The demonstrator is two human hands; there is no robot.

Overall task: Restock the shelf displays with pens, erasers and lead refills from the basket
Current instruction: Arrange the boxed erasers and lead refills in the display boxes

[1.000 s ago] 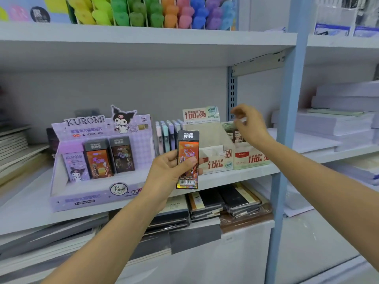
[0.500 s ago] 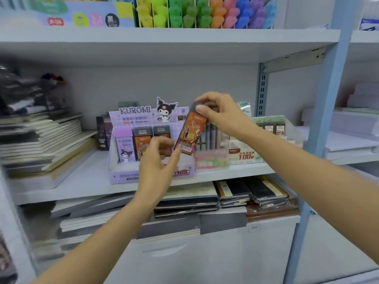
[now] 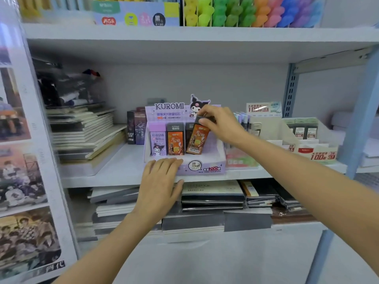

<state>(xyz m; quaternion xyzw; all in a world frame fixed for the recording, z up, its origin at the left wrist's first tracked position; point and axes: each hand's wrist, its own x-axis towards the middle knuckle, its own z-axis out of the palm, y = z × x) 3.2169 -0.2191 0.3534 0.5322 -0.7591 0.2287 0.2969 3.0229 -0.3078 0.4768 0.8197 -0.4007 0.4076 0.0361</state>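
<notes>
A purple Kuromi display box [image 3: 207, 168] stands on the middle shelf [image 3: 114, 173]. Inside it stand a purple lead refill pack [image 3: 158, 141] and an orange one [image 3: 175, 141], with a darker pack partly hidden behind. My right hand [image 3: 220, 125] pinches the dark top end of another orange lead refill pack [image 3: 197, 141], tilted, with its lower end inside the box at the right. My left hand [image 3: 161, 182] rests flat with straight fingers on the box's front left edge and the shelf lip.
White lead refill display boxes [image 3: 307, 144] stand to the right on the same shelf. Stacked notebooks [image 3: 86, 134] lie to the left, dark packs [image 3: 136, 130] behind the Kuromi box. More notebooks [image 3: 213, 195] fill the shelf below. A blue upright [image 3: 356, 128] stands at right. Colourful pens [image 3: 252, 11] sit above.
My right hand took the orange pack from my left hand and lowered it into the Kuromi box. My left hand dropped onto the box's front edge. The view shifted left.
</notes>
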